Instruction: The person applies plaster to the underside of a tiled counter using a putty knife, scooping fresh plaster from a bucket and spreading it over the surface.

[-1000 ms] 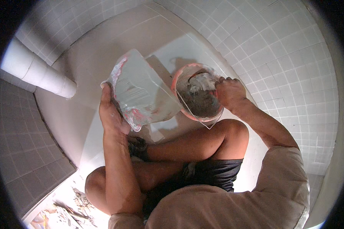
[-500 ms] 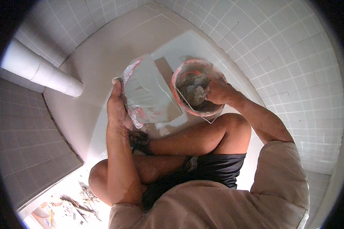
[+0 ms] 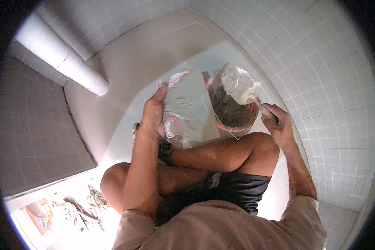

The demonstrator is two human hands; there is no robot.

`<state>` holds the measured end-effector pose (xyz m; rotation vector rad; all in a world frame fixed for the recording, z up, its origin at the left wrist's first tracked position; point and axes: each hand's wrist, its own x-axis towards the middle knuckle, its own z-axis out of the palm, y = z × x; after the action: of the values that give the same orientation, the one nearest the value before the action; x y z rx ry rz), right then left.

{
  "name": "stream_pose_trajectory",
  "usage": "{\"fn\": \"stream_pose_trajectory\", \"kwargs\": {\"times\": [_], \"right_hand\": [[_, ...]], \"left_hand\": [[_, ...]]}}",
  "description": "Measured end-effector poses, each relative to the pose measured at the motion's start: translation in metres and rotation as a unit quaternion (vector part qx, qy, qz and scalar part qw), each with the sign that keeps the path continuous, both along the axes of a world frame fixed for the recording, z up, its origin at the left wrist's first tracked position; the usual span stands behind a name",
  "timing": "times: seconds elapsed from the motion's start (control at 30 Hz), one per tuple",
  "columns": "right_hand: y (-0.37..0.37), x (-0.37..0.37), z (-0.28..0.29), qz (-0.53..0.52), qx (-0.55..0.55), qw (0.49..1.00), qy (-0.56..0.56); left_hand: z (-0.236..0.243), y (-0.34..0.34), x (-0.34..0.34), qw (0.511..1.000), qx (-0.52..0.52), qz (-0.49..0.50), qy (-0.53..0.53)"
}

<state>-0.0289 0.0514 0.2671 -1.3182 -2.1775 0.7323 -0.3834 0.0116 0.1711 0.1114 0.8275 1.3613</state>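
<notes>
My left hand (image 3: 155, 109) is closed on the left edge of a pale flat board (image 3: 191, 102), smeared with white paste and reddish marks along that edge. My right hand (image 3: 282, 125) grips the handle of a trowel (image 3: 268, 113). A thick lump of grey-white paste (image 3: 239, 85) covers the trowel's blade, above the far right part of a bucket. The reddish bucket (image 3: 253, 116) stands right of the board, with dark grey paste inside and a thin wire handle hanging at its near side. The blade and paste hide part of its rim.
I sit cross-legged on a pale floor (image 3: 133, 62), knees close to the bucket and board. A white pipe (image 3: 81, 75) meets the floor at the left. Tiled walls (image 3: 312, 79) enclose me on several sides. Tools and debris (image 3: 81, 214) lie in bright light at lower left.
My right hand has come up out of the bucket toward the right, and the paste-loaded trowel now shows above the rim. My left hand still holds the board.
</notes>
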Motion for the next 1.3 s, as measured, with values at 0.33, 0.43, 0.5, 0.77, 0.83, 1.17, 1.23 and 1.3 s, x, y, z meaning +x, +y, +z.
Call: {"fn": "stream_pose_trajectory", "kwargs": {"times": [0.33, 0.43, 0.5, 0.77, 0.83, 1.17, 1.23, 1.3], "right_hand": [[-0.005, -0.083, -0.018, 0.122, 0.284, 0.946, -0.101], [-0.013, -0.074, -0.014, 0.116, 0.321, 0.933, -0.111], [-0.018, -0.070, -0.018, 0.110, 0.307, 0.940, -0.103], [-0.018, -0.013, -0.024, 0.081, 0.402, 0.903, -0.131], [-0.024, -0.005, -0.013, 0.083, 0.395, 0.895, -0.189], [-0.011, -0.031, -0.031, 0.009, 0.310, 0.942, -0.127], [-0.020, -0.055, -0.041, 0.050, 0.262, 0.963, -0.049], [-0.060, -0.114, -0.030, 0.104, -0.039, 0.994, 0.025]], "left_hand": [[0.007, -0.030, -0.029, 0.977, -0.038, 0.004, 0.211], [0.038, -0.026, -0.026, 1.000, -0.002, -0.020, 0.001], [0.051, -0.042, -0.036, 0.988, 0.065, -0.080, -0.112], [0.059, -0.058, -0.053, 0.982, 0.123, 0.023, -0.143], [0.068, -0.059, -0.060, 0.985, 0.121, 0.033, -0.118], [0.088, -0.075, -0.061, 0.963, 0.189, 0.165, -0.100], [0.098, -0.084, -0.051, 0.959, 0.185, 0.199, -0.081], [0.105, -0.101, -0.055, 0.953, 0.179, 0.239, -0.054]]}}
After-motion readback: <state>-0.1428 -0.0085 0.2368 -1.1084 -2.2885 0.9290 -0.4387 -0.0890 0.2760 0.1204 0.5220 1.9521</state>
